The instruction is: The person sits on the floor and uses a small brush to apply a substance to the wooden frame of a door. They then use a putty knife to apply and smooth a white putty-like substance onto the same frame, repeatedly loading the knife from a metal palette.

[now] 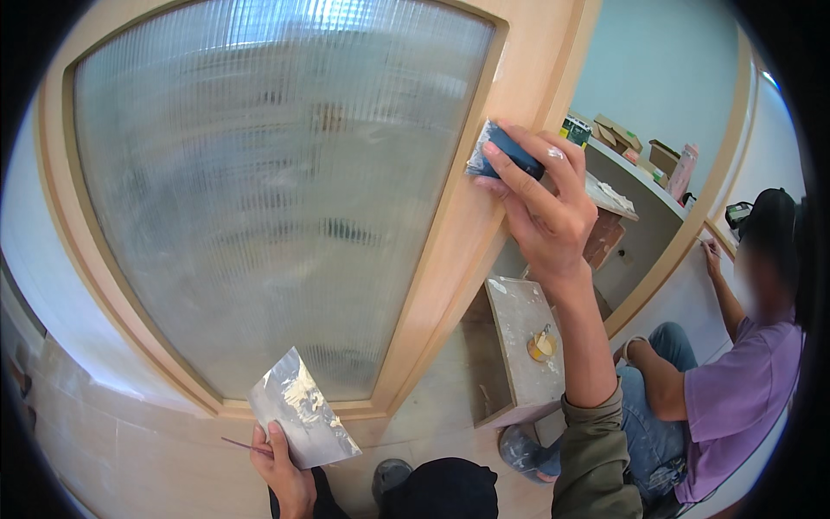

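Note:
My right hand (551,194) grips a blue-handled putty knife (506,152), its putty-smeared blade against the light wooden frame (431,279) beside the ribbed glass pane (279,207). Low in the view, my left hand (285,467) holds a thin metal sheet (301,412) with cream putty spread over its upper right side. A slim purple-brown stick (245,446) also pokes out between the fingers of that hand. The sheet overlaps the lower part of the framed glass.
A putty-spotted wooden box stool (522,324) bears a small yellow tub (541,347). Behind the frame, a shelf (632,172) holds open cartons (616,133) and a pink bottle (683,172). A co-worker in a purple shirt (746,396) sits at the right, one hand (712,256) against a white panel.

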### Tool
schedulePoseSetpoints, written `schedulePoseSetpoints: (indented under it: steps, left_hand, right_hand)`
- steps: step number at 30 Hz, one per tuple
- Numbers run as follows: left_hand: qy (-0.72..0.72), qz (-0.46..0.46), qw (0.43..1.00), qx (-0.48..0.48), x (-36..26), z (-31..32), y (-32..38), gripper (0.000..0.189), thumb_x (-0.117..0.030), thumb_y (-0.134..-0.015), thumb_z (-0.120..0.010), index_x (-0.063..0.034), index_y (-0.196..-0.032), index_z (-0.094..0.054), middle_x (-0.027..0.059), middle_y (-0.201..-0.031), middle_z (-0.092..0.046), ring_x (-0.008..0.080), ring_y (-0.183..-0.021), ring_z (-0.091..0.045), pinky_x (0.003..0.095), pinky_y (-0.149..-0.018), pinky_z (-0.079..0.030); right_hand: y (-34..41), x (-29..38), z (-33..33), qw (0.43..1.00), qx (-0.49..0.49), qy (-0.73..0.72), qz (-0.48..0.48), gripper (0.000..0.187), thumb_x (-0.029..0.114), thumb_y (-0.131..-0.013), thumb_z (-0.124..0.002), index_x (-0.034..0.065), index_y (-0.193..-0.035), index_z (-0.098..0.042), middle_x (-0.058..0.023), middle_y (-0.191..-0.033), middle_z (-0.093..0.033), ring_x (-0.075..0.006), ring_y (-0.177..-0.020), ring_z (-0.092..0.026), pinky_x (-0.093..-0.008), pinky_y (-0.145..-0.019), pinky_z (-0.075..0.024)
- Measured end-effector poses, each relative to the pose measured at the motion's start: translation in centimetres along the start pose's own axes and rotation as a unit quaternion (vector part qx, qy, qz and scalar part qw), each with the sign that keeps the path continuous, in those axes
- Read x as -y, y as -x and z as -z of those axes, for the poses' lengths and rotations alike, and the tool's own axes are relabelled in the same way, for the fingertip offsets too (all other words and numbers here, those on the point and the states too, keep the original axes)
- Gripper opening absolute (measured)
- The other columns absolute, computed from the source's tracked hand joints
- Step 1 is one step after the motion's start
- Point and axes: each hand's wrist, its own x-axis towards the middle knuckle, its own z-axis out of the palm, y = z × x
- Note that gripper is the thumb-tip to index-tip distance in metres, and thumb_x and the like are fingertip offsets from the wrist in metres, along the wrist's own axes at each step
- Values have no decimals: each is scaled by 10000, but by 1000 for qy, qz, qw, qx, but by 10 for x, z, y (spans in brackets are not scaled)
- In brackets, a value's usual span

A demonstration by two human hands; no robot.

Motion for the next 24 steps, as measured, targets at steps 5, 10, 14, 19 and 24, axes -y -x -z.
schedulePoseSetpoints:
  steps: [5,10,14,19,24]
  left_hand:
    - [5,3,1000,-9,-2,-6,1,219,-177,-1047,-536,24,-1132,-550,90,-1015,-675,122,-877,-653,260,-795,-530]
    - [6,-1,1000,-4,-2,-3,0,213,-177,-1047,-536,21,-1124,-551,84,-996,-675,115,-856,-651,252,-781,-529]
    - [8,3,1000,-1,-2,-4,2,227,-186,-1048,-535,22,-1138,-555,83,-1004,-675,115,-863,-654,256,-775,-536]
    - [0,-1,1000,-1,-1,0,2,278,-206,-1051,-530,33,-1191,-556,88,-1038,-676,123,-881,-666,266,-771,-552]
    - [-2,4,1000,-1,-3,-1,2,223,-190,-1049,-535,21,-1119,-554,83,-990,-675,113,-852,-654,255,-757,-537]
  right_hand:
    - [1,-2,-3,1000,-2,-1,3,503,-15,-621,-834,139,-1096,-773,-56,-1160,-706,-261,-966,-603,-356,-797,-560]
    - [0,-1,-4,1000,-2,7,3,499,-3,-626,-840,140,-1100,-772,-56,-1169,-704,-265,-969,-602,-362,-802,-559]
    - [-1,-1,-2,1000,8,14,10,494,7,-639,-843,139,-1109,-769,-58,-1177,-699,-266,-972,-598,-366,-808,-555]
    - [-4,4,-3,1000,11,18,10,471,4,-655,-837,124,-1104,-764,-59,-1172,-691,-269,-980,-587,-368,-814,-550]
    - [1,10,-5,998,14,57,5,423,-8,-679,-823,92,-1085,-757,-73,-1161,-682,-271,-973,-589,-371,-806,-546]
